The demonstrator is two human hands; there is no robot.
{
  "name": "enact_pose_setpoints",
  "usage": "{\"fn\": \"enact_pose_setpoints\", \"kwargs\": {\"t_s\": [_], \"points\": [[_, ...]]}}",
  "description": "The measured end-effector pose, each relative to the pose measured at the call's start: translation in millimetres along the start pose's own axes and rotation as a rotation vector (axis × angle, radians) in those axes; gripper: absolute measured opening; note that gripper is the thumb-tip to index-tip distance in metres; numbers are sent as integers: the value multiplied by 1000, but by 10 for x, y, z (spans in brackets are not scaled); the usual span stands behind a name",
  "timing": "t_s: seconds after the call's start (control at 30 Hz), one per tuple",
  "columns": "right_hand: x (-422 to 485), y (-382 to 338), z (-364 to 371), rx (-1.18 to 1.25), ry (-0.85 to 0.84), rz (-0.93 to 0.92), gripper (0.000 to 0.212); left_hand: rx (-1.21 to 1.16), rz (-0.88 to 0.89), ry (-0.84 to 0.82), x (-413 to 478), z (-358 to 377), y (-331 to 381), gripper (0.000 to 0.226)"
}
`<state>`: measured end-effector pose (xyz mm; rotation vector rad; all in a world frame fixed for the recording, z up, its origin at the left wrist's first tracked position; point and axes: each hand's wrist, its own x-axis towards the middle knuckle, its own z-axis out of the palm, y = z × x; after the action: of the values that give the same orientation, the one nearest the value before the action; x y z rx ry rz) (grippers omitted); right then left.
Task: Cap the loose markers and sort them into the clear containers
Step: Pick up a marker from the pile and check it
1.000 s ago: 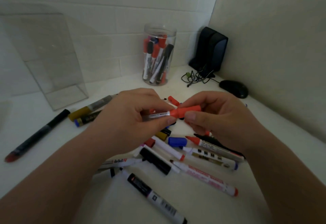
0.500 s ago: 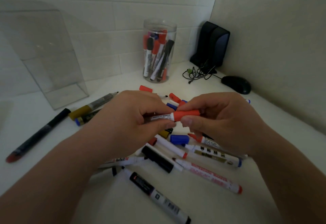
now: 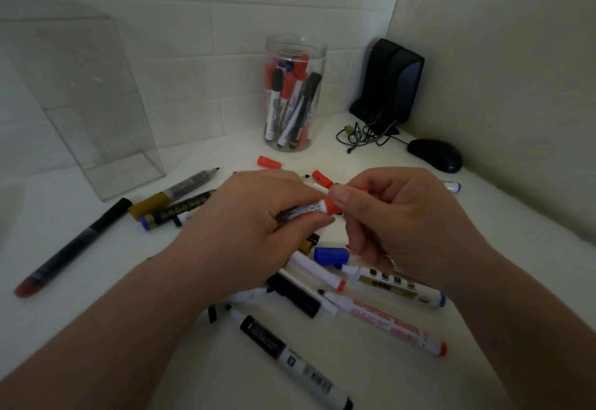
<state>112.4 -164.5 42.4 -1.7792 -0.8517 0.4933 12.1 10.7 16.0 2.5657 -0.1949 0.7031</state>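
My left hand grips the white barrel of a red marker above the pile. My right hand pinches the marker's red cap, thumb on top, and the cap sits on the barrel's end. Under both hands lies a pile of loose markers, some with bare tips. Loose caps lie around: a blue cap and two red caps. A round clear jar at the back holds several capped markers. A tall clear box stands at the back left.
A long black marker and several dark markers lie on the white table to the left. A black speaker, a tangled cable and a black mouse fill the back right corner by the wall.
My right hand has closed in over the red cap, which now shows much shorter against the barrel. Both hands stay above the pile.
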Motion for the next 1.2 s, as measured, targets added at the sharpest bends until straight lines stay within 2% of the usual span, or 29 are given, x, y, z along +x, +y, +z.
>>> {"fn": "enact_pose_setpoints", "kwargs": {"t_s": [0.1,0.27,0.47,0.6,0.73,0.83,0.93,1.07,1.2], "points": [[-8,10,49,56,52,-32,29,-15,-46,22,18,36,2,30],[38,112,112,378,120,-63,26,-113,-138,42,34,46,-12,29],[66,113,187,401,195,-90,28,-78,-126,109,40,58,14,33],[61,-1,294,331,323,-76,34,-47,-136,156,44,55,26,32],[191,-127,426,151,367,-96,18,-15,-204,235,58,15,-124,37],[364,-280,460,-13,374,-186,14,40,-275,339,64,-25,-198,41],[613,-531,355,-70,512,-335,15,0,-374,395,55,-88,-199,38],[1134,-899,17,-102,738,-523,17,31,-488,281,46,-102,-218,26],[1665,-1077,-240,-165,914,-621,18,70,-532,184,62,-96,-237,22]]}}
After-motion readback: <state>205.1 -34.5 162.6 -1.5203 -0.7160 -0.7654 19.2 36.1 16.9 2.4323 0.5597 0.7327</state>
